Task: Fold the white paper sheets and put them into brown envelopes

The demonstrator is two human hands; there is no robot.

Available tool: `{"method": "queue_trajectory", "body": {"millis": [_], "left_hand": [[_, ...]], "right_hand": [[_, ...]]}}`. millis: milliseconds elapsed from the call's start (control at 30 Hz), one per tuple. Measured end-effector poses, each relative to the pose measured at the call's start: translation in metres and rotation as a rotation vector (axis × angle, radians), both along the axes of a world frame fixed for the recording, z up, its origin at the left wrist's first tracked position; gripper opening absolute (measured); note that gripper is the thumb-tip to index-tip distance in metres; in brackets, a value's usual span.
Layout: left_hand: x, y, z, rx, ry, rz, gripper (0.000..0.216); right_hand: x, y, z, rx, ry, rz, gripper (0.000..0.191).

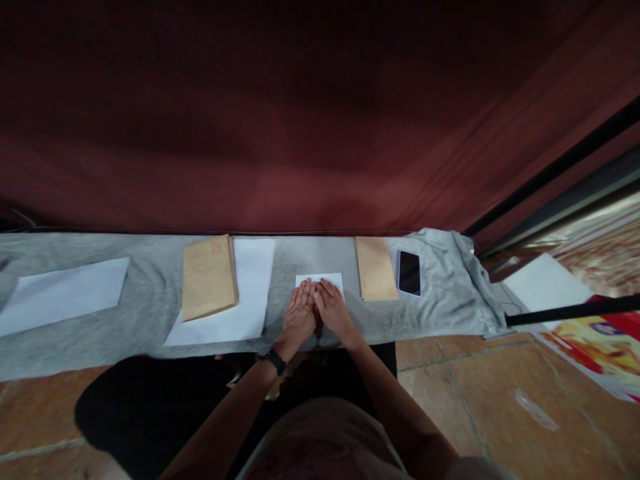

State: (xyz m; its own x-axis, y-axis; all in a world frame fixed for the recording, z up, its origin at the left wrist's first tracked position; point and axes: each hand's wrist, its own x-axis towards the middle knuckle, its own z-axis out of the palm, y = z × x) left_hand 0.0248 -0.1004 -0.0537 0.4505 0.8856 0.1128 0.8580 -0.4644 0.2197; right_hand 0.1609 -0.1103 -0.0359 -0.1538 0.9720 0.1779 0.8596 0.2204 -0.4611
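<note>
A small white sheet of paper, seemingly folded, lies on the grey cloth in front of me. Both hands press on it side by side. My left hand rests flat on the paper with its fingers stretched out; a dark watch is on that wrist. Close against it, my right hand also lies flat, fingers extended and thumbs nearly touching. The hands cover the paper's near part. To the left, a stack of brown envelopes sits on white sheets. At right are more brown envelopes.
A phone lies right of the envelopes. More white paper is at the far left of the grey cloth. A dark red curtain hangs behind. Black bars and a colourful printed box are at right.
</note>
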Motion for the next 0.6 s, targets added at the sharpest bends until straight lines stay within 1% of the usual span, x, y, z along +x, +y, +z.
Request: {"method": "queue_trajectory", "body": {"millis": [67,133,300,600], "left_hand": [[-0.003,0.001,0.0,0.007,0.0,0.023,0.06],[-0.006,0.001,0.001,0.019,0.007,0.031,0.059],[-0.01,0.002,0.007,0.03,0.018,0.085,0.061],[-0.019,-0.001,0.008,-0.001,0.0,0.186,0.061]], "right_hand": [[-0.001,0.0,-0.006,-0.003,-0.09,-0.006,0.046],[0.0,-0.002,-0.01,-0.009,-0.121,-0.046,0.048],[0.003,-0.003,-0.014,0.009,-0.17,-0.113,0.053],[0.014,-0.008,-0.025,0.103,-0.183,-0.224,0.061]]}}
